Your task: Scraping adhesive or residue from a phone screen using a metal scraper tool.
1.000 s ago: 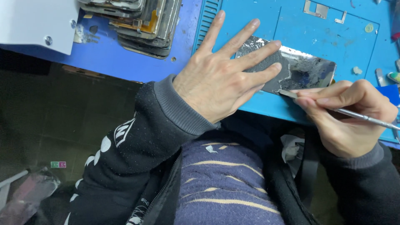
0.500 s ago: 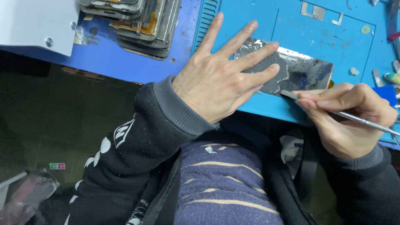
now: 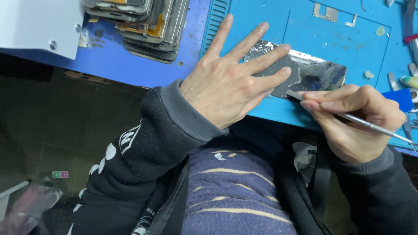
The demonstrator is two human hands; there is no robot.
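Observation:
A cracked dark phone screen panel (image 3: 313, 72) lies flat on the blue work mat (image 3: 339, 39) near the table's front edge. My left hand (image 3: 230, 82) rests flat on the panel's left part, fingers spread and pressing down. My right hand (image 3: 355, 119) pinches a thin metal pry tool (image 3: 370, 125), whose flat tip (image 3: 292, 94) touches the panel's near edge. Both arms wear dark sleeves.
A stack of several phone frames (image 3: 148, 24) sits at the back left on the blue table. A white box (image 3: 39, 24) occupies the far left corner. Small metal parts (image 3: 324, 12) and tools (image 3: 409, 26) lie on the mat at the back and right. Dark floor lies below.
The right hand and tool tip have shifted slightly along the panel's near edge. The left hand stays pressed on the panel.

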